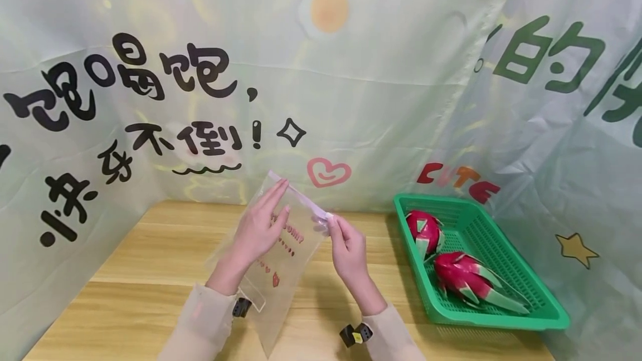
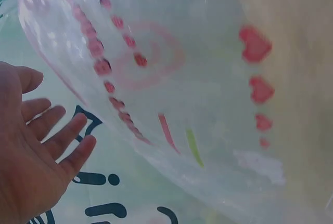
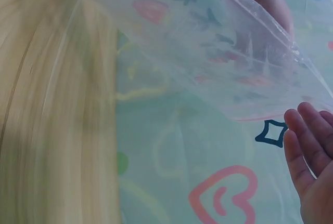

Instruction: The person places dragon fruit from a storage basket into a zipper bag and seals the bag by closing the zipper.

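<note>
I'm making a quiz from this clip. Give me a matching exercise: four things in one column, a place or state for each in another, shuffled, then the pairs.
1. bag
2. dragon fruits
3. basket
4. left hand

A. green, on the table's right side
B. held up between both hands
C. fingers straight, flat against the bag
D. lying in the basket

Pairs: 1-B, 2-D, 3-A, 4-C
</note>
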Available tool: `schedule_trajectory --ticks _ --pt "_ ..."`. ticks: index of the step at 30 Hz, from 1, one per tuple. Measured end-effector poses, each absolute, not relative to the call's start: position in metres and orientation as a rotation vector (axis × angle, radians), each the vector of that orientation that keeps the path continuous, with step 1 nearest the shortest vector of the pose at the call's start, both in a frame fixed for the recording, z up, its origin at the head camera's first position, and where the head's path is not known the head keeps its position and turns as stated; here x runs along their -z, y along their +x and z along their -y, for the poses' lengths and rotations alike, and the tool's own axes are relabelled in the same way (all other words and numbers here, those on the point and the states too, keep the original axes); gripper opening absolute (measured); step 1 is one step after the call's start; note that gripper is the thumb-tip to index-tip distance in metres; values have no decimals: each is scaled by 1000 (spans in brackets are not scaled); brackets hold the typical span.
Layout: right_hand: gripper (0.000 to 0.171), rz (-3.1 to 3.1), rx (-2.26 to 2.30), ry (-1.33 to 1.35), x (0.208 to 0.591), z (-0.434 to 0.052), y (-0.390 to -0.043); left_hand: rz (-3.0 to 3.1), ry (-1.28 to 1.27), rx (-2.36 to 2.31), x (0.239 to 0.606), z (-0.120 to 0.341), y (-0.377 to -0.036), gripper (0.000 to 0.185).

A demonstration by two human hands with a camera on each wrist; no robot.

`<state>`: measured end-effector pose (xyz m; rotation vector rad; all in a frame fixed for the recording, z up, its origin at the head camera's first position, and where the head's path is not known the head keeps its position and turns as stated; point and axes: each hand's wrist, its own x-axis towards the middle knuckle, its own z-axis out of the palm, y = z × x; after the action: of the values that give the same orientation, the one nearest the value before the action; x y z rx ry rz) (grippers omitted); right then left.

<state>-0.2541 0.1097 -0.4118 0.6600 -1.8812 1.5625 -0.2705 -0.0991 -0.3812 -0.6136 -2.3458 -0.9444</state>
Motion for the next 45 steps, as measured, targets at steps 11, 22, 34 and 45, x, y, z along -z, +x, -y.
schedule_trajectory --ticks 11,22,34,45 --pt "28 1766 -1297 898 410 -113 -239 2131 -788 778 384 114 -292 38" --pt "26 1715 -1268 996 414 -117 -231 1972 -776 829 392 113 -291 13" --pt "56 1888 -1647 957 374 -135 -242 1759 -825 1044 381 94 -271 18" --pt "31 2355 -1644 697 347 -130 -264 1678 -906 1103 381 66 -252 24"
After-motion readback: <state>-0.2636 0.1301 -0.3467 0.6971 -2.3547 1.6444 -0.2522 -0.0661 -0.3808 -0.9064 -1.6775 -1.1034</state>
